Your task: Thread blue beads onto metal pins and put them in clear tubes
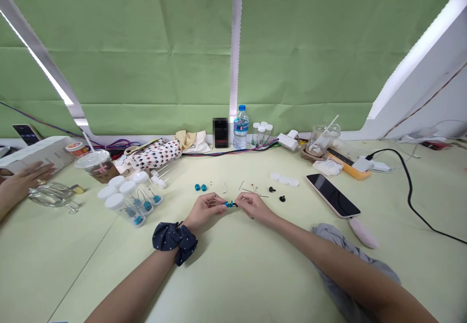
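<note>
A small blue metal part with a black end is held between both hands, just above the table. My left hand pinches its left side with thumb and fingers. From the other side my right hand closes on the black end, and its fingertips hide what they grip exactly. Beyond the left hand lie two round blue pieces. An L-shaped hex key rests behind the part. Thin metal rods and two black knob-like pieces lie beyond the right hand.
Several lidded clear vials with blue pieces stand at left, near a plastic drink cup. White caps lie behind the black pieces. A phone is at right. Another person's hand touches a white box at far left.
</note>
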`<state>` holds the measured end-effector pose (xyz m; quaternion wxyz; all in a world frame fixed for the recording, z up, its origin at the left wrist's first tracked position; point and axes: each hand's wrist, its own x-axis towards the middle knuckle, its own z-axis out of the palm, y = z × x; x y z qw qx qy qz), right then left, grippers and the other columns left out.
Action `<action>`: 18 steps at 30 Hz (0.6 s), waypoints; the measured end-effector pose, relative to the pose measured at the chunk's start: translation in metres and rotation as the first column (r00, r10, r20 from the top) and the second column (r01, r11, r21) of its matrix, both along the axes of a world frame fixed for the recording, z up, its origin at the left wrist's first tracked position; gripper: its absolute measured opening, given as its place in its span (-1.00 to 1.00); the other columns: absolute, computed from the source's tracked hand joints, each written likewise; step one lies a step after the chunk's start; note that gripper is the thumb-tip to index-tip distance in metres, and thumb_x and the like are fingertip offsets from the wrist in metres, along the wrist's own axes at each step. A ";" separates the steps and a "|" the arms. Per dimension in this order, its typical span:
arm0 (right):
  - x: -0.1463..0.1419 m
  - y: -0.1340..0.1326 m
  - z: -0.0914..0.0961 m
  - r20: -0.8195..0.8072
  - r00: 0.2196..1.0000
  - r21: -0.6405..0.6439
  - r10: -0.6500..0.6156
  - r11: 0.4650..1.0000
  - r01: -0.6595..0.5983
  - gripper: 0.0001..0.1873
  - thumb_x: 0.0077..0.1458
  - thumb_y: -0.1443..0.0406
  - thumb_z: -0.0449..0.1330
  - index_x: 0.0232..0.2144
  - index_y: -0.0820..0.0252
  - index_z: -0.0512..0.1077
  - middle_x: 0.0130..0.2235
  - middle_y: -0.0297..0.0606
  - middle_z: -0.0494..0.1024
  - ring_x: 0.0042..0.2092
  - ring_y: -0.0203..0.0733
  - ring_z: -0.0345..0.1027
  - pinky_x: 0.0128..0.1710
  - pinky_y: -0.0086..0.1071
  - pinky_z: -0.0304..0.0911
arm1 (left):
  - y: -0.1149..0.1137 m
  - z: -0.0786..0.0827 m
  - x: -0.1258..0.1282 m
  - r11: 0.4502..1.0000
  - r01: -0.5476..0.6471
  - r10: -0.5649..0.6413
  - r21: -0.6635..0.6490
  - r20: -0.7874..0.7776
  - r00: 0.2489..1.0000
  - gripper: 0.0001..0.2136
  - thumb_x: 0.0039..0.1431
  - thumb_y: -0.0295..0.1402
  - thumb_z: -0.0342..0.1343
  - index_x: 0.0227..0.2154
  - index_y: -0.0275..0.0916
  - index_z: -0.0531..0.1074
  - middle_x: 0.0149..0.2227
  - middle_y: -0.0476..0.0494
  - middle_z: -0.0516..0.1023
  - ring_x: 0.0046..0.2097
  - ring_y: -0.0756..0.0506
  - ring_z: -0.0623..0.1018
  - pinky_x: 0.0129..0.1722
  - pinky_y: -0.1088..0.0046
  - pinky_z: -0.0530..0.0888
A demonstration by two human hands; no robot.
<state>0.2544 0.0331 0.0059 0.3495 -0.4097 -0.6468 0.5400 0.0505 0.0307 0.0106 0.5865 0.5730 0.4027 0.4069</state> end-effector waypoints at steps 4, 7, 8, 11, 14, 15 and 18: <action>0.001 0.000 0.000 0.032 0.999 0.031 0.011 0.999 -0.012 -0.68 0.04 0.10 0.09 -0.54 0.25 0.35 -0.74 -0.52 0.07 -0.69 -0.46 -0.13 -0.68 -0.50 -0.23 | 0.000 -0.001 0.000 1.000 0.001 0.000 -0.010 0.005 1.000 -0.77 -0.15 -0.32 0.30 -0.43 -0.34 0.45 -0.44 -0.14 0.55 -0.39 -0.03 0.51 -0.34 0.43 0.44; 0.002 0.000 0.002 0.052 0.999 0.041 0.017 0.999 -0.019 -0.69 0.03 0.12 0.10 -0.54 0.26 0.37 -0.73 -0.51 0.07 -0.68 -0.46 -0.13 -0.68 -0.50 -0.23 | 0.001 -0.002 -0.001 1.000 0.002 -0.002 -0.013 0.014 1.000 -0.76 -0.15 -0.32 0.30 -0.43 -0.35 0.45 -0.41 -0.15 0.55 -0.38 -0.04 0.52 -0.34 0.43 0.44; 0.002 -0.001 0.003 0.053 0.998 0.040 0.017 0.999 -0.019 -0.69 0.03 0.12 0.10 -0.53 0.26 0.37 -0.73 -0.51 0.07 -0.68 -0.46 -0.13 -0.68 -0.50 -0.23 | 0.001 -0.002 -0.001 1.000 0.002 -0.001 -0.013 0.015 1.000 -0.76 -0.15 -0.31 0.30 -0.43 -0.35 0.45 -0.41 -0.16 0.55 -0.38 -0.04 0.52 -0.34 0.42 0.44; 0.002 -0.002 0.005 0.028 0.999 0.023 0.021 1.000 -0.022 -0.73 0.03 0.12 0.10 -0.43 0.24 0.35 -0.73 -0.54 0.07 -0.69 -0.46 -0.14 -0.69 -0.52 -0.23 | 0.001 -0.002 -0.001 1.000 0.005 -0.004 -0.007 0.015 1.000 -0.75 -0.15 -0.30 0.30 -0.43 -0.35 0.45 -0.43 -0.15 0.55 -0.39 -0.04 0.52 -0.35 0.42 0.44; 0.002 -0.002 0.007 -0.009 0.999 0.016 0.036 0.999 -0.036 -0.75 0.02 0.13 0.11 -0.33 0.20 0.30 -0.73 -0.58 0.06 -0.69 -0.46 -0.15 -0.69 -0.54 -0.23 | 0.001 -0.001 0.000 1.000 0.009 -0.009 -0.010 0.013 1.000 -0.75 -0.16 -0.30 0.30 -0.43 -0.35 0.44 -0.44 -0.15 0.56 -0.40 -0.04 0.52 -0.35 0.42 0.44; 0.002 -0.003 0.007 -0.016 0.999 0.019 0.040 0.999 -0.040 -0.75 0.01 0.14 0.11 -0.32 0.19 0.29 -0.73 -0.59 0.06 -0.68 -0.46 -0.15 -0.69 -0.54 -0.22 | 0.001 -0.001 0.000 1.000 0.010 -0.009 -0.013 0.010 1.000 -0.75 -0.17 -0.29 0.30 -0.44 -0.35 0.44 -0.43 -0.15 0.56 -0.40 -0.05 0.52 -0.35 0.41 0.44; 0.002 -0.003 0.007 -0.023 0.999 0.018 0.042 0.999 -0.042 -0.77 0.01 0.15 0.12 -0.35 0.18 0.28 -0.72 -0.59 0.05 -0.68 -0.46 -0.15 -0.68 -0.54 -0.23 | 0.001 0.000 0.000 1.000 0.009 -0.009 -0.014 0.006 1.000 -0.74 -0.17 -0.29 0.30 -0.44 -0.34 0.45 -0.42 -0.16 0.56 -0.39 -0.05 0.53 -0.35 0.41 0.44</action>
